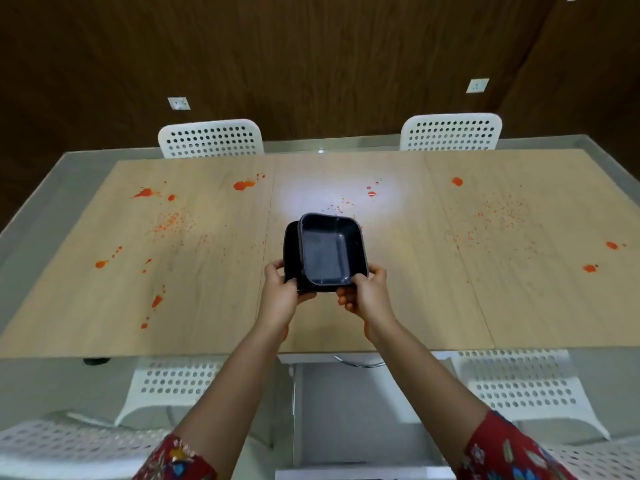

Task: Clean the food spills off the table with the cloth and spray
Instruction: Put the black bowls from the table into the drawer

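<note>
Overhead, a person's left hand and right hand hold two nested black square plastic containers above the middle of a light wooden table. The fingers of each hand are clamped on the near rims. Orange-red food spills dot the tabletop at 9, 12 and 3 o'clock from the containers. White perforated chairs stand at 12 o'clock, along the far edge.
</note>
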